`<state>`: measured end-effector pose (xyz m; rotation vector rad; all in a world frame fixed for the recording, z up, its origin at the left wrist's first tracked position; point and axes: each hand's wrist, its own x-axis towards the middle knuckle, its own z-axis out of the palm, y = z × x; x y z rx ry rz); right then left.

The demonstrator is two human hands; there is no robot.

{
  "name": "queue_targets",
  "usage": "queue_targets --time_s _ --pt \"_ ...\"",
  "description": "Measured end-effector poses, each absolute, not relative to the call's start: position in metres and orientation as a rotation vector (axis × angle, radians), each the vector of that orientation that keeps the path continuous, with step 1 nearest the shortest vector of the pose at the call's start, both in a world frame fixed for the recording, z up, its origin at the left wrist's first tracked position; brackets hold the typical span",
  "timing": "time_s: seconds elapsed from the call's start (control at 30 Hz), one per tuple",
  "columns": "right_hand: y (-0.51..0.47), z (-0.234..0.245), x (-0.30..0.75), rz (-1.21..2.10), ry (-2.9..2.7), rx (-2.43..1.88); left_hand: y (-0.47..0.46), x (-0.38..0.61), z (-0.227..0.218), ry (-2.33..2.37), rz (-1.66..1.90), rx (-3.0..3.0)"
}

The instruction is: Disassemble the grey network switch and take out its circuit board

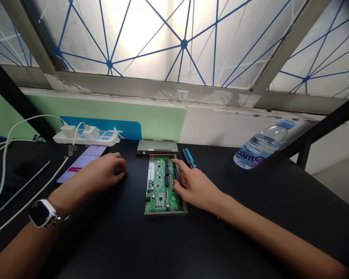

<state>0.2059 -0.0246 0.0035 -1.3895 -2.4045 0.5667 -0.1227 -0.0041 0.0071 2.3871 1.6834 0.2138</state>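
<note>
A green circuit board [160, 185] lies in a grey metal tray [150, 170] at the middle of the black table [168, 248]. My right hand [192, 184] rests on the board's right edge, its index finger stretched out along that edge and its other fingers curled. My left hand [104, 170] lies palm down on the table to the left of the board, with fingers loosely curled onto the surface and a smartwatch [42, 213] on its wrist. A blue-handled screwdriver [189, 157] lies just right of the tray's far end, close to my right fingertip. A grey metal cover [157, 146] lies behind the tray.
A phone [83, 162] with a lit screen lies left of my left hand. A white power strip [85, 136] with chargers and white cables [6, 162] sits at the back left. A water bottle [261, 146] lies on its side at the right. A black frame bar [317, 131] slants at the right.
</note>
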Motion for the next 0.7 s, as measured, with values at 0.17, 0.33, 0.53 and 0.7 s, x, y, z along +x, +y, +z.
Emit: queue_targets --time_s 0.17,0.33,0.53,0.7 --pt "-0.025 0.006 0.205 0.574 -2.410 -1.407 -0.002 -0.121 0.005 1.612 0.323 2.450" --pt "-0.023 0.008 0.205 0.626 -2.397 -1.399 -0.013 -0.082 0.013 1.345 0.696 2.371" --pt "-0.026 0.010 0.203 0.591 -2.396 -1.420 -0.031 -0.036 0.007 1.218 0.899 2.144" --pt "-0.013 0.018 0.211 0.447 -2.283 -1.574 -0.032 -0.030 0.002 1.218 1.012 1.930"
